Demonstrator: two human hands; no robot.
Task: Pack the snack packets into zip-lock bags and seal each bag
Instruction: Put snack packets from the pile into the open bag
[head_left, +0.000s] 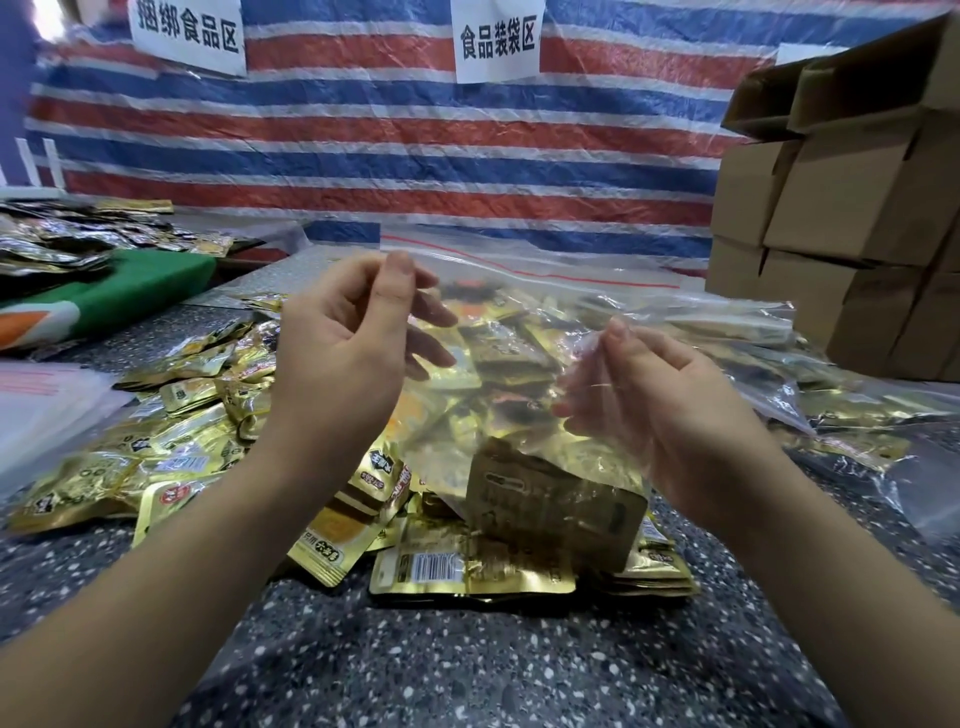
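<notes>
Both hands (519, 374) hold the zip-lock bag (519, 312) open.

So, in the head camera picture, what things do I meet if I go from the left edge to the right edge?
Green cushion → loose gold snack packets → left hand → clear zip-lock bag → right hand → stacked cardboard boxes.

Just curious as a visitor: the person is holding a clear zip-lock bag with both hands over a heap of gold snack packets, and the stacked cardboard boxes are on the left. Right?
Nearly. The head view shows the cardboard boxes stacked on the right, not the left. The rest holds: left hand and right hand hold the zip-lock bag over the gold snack packets.
</notes>
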